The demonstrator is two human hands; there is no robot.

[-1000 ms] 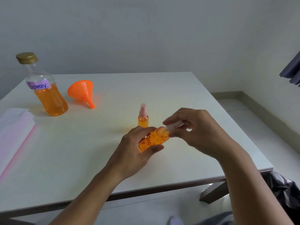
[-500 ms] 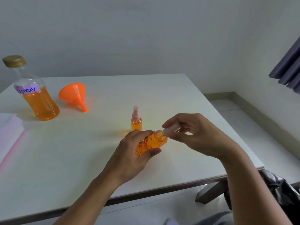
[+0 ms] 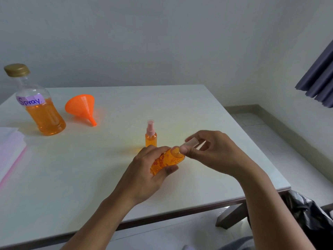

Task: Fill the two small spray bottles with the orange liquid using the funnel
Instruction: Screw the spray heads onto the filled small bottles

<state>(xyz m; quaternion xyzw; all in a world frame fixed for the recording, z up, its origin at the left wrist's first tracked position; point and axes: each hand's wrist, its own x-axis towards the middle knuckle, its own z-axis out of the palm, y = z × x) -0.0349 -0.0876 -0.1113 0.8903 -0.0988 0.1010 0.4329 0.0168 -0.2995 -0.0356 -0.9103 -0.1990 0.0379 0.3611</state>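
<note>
My left hand (image 3: 144, 175) grips a small flower-patterned spray bottle (image 3: 167, 160) full of orange liquid, tilted toward the right. My right hand (image 3: 212, 153) pinches the bottle's clear spray top (image 3: 191, 142) at the neck. A second small spray bottle (image 3: 151, 134) with a pink sprayer stands upright just behind my hands, filled with orange liquid. The orange funnel (image 3: 82, 107) lies on its side at the back left. Beside it stands the large capped bottle (image 3: 38, 105) labelled "Spray", about half full of orange liquid.
Everything rests on a white table (image 3: 198, 109). A white and pink sheet (image 3: 10, 150) lies at the left edge. A dark curtain (image 3: 320, 78) hangs at the right, and a black bag (image 3: 310, 213) sits by the table's near right corner.
My hands stay together on the patterned bottle, and my right fingers have shifted on its top. The camera has turned slightly, shifting the scene in view.
</note>
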